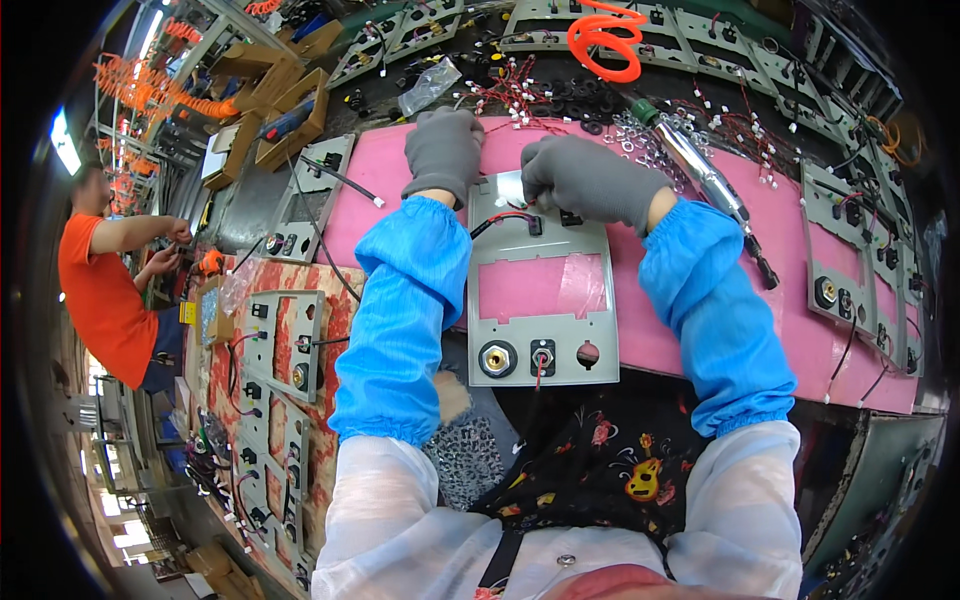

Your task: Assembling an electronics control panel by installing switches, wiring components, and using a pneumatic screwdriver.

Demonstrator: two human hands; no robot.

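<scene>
A light grey metal panel (545,325) with a large rectangular cutout lies before me on a pink mat. At its near end sit a round brass-centred fitting (497,359) and a black socket (542,358) with a red wire, beside a bare hole. Red and black wires (503,217) run to a small black component (535,227) near the far end. My left hand (443,155), grey-gloved, is closed by the panel's far left corner; its fingertips are hidden. My gloved right hand (592,180) pinches at the panel's far end, over the wires; what it holds is hidden.
A power screwdriver (700,170) lies right of my hands, by loose metal nuts (640,140) and red wires with white connectors (515,95). An orange coiled hose (605,45) hangs above. More panels (275,400) lie left and right (835,250). A person in orange (110,270) works at left.
</scene>
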